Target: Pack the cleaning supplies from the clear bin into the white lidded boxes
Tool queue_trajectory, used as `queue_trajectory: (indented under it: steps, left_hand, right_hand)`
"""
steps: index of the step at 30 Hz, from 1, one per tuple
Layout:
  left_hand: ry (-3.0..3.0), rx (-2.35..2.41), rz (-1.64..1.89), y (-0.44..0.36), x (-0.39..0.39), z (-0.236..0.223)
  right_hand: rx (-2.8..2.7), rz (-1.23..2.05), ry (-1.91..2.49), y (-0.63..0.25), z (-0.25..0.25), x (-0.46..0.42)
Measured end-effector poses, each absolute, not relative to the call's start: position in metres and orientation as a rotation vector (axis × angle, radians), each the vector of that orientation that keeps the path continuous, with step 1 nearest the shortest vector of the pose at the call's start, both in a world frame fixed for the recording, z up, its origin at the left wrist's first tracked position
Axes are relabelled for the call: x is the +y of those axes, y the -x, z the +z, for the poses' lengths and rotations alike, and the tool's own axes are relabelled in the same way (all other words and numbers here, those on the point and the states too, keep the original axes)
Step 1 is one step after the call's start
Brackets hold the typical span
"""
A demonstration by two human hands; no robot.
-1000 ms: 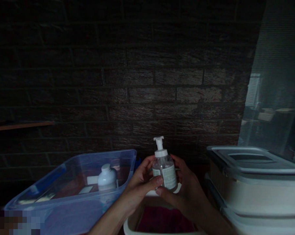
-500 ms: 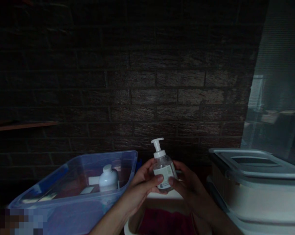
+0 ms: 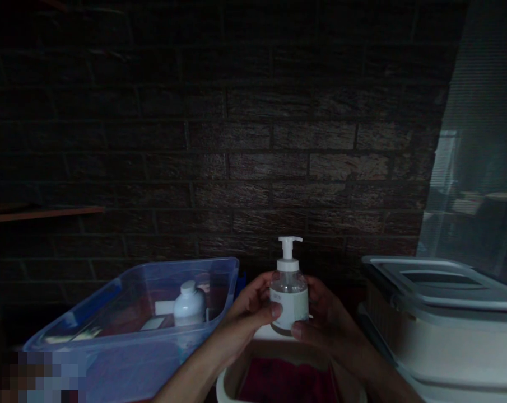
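Observation:
Between both hands is a clear pump bottle [image 3: 290, 296] with a white pump head and a pale label, held nearly upright. My left hand [image 3: 253, 305] grips its left side, thumb on the label. On the right side my right hand [image 3: 322, 313] is closed round it, thumb near the base; its other fingers are partly hidden behind the bottle. Below the bottle sits an open pale bin [image 3: 222, 386] with dark pink cloth [image 3: 289, 380] inside.
To the left stands a clear bluish plastic tub [image 3: 131, 341] holding a white capped bottle [image 3: 190, 305] and small pale items. Lidded storage boxes [image 3: 459, 336] are stacked on the right. A dark brick wall [image 3: 253, 140] rises behind, and a shelf edge [image 3: 47, 214] juts in at left.
The pump bottle has been turned in my hands: its tilt has straightened, its spout now points right, and another side of the label faces me. It has shifted slightly right.

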State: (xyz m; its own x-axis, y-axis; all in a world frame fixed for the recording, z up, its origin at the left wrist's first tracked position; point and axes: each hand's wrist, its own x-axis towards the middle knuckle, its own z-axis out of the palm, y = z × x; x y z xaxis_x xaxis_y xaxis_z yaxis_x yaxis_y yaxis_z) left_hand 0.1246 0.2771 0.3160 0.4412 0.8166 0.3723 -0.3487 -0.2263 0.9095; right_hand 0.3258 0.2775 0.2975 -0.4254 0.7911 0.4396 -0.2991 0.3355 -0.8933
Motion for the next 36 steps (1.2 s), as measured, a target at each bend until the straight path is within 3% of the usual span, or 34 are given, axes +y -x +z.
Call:
queue_trajectory:
  steps: [15,27,36]
  left_hand:
    - [-1.596,0.626,1.212,-0.13,0.277,0.308]
    - [-1.808,0.771,1.29,-0.133,0.267,0.299]
    - [-1.391,0.635,1.256,-0.13,0.272,0.306]
  right_hand:
    - [-1.658,1.211,0.563,-0.318,0.28,0.285]
    - [-1.95,0.62,0.882,-0.322,0.293,0.274]
    - [-1.867,0.723,0.857,-0.329,0.275,0.279]
